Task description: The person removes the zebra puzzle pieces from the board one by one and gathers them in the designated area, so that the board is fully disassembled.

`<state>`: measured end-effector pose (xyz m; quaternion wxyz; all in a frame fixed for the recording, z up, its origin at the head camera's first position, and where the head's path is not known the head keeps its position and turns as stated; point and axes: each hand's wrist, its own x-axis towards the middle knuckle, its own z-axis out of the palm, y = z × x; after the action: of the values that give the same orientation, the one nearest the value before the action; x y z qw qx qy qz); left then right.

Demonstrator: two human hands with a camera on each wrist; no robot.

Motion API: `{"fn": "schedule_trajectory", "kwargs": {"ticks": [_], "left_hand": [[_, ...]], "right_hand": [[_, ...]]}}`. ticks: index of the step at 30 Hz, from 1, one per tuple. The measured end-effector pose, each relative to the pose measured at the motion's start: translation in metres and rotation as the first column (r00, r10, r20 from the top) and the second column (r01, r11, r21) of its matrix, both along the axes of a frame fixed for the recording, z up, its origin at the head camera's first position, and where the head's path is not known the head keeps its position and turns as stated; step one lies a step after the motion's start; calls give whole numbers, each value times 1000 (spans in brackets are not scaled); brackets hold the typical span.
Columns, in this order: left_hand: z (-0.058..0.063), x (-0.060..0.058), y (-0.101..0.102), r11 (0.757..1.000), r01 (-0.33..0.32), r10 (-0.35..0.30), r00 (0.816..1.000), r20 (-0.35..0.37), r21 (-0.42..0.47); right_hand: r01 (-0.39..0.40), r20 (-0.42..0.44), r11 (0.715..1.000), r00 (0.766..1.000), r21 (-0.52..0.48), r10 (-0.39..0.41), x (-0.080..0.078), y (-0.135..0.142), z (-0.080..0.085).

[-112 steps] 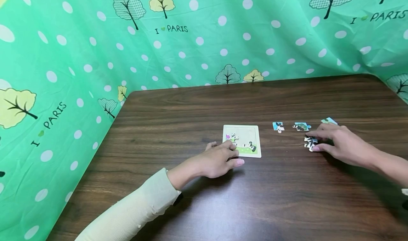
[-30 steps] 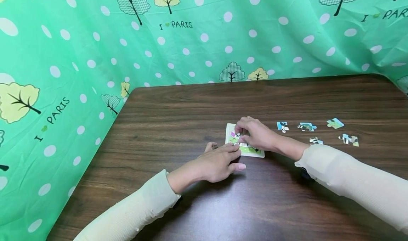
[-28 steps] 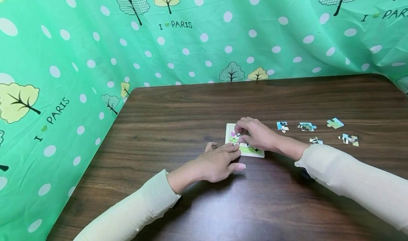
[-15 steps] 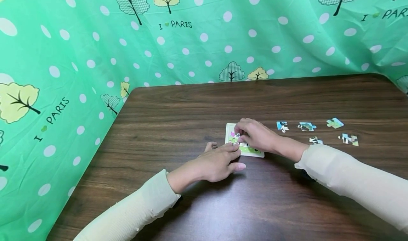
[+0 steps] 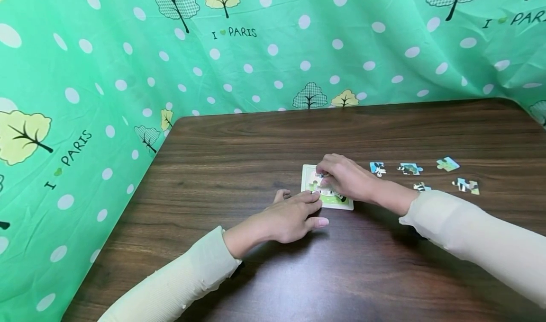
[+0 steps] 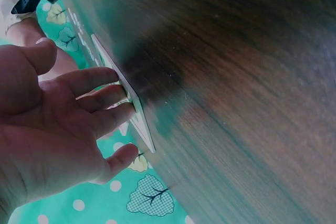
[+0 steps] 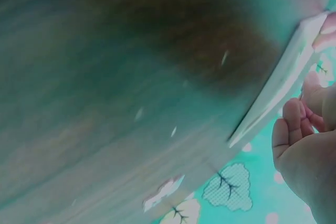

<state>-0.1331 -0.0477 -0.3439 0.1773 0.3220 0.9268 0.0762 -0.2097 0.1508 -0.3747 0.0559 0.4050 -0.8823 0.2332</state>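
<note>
A small white-rimmed puzzle tray (image 5: 304,171) lies on the table, its lower part showing green grass and zebra markings. My left hand (image 5: 294,218) rests its outstretched fingers on the tray's near left side; the left wrist view shows these fingers (image 6: 109,97) straight against the tray edge. Over the tray's upper right, my right hand (image 5: 347,177) pinches a small puzzle piece (image 5: 322,175) between thumb and fingers. Most of that piece is hidden by the fingers. In the right wrist view the thumb and fingertips (image 7: 292,109) meet just above the tray.
Several loose puzzle pieces lie to the right, among them a blue and white one (image 5: 377,169), a tree one (image 5: 410,169), a green and blue one (image 5: 448,164) and a zebra one (image 5: 466,185). Another piece (image 5: 421,187) is partly behind the right sleeve. A green curtain (image 5: 256,76) hangs behind the table.
My right hand came from the loose pieces to the tray, and lately shifted slightly up and right. The pink patch in the tray's left is no longer visible. My left hand stayed put.
</note>
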Motion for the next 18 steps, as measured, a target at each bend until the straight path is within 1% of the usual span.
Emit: {"fn": "schedule_trajectory", "kwargs": {"ticks": [7,14,18], "left_hand": [[-2,0,0,1000,8,-8,1000,-15,9],[-1,1,0,1000,7,-7,1000,-9,14],[-1,2,1,1000,2,-2,1000,-3,12]], "right_hand": [[52,-18,998,998,-26,-52,6,23,11],[149,-13,989,989,-15,-149,16,60,19],[187,-45,982,981,-23,-188,22,83,20]]}}
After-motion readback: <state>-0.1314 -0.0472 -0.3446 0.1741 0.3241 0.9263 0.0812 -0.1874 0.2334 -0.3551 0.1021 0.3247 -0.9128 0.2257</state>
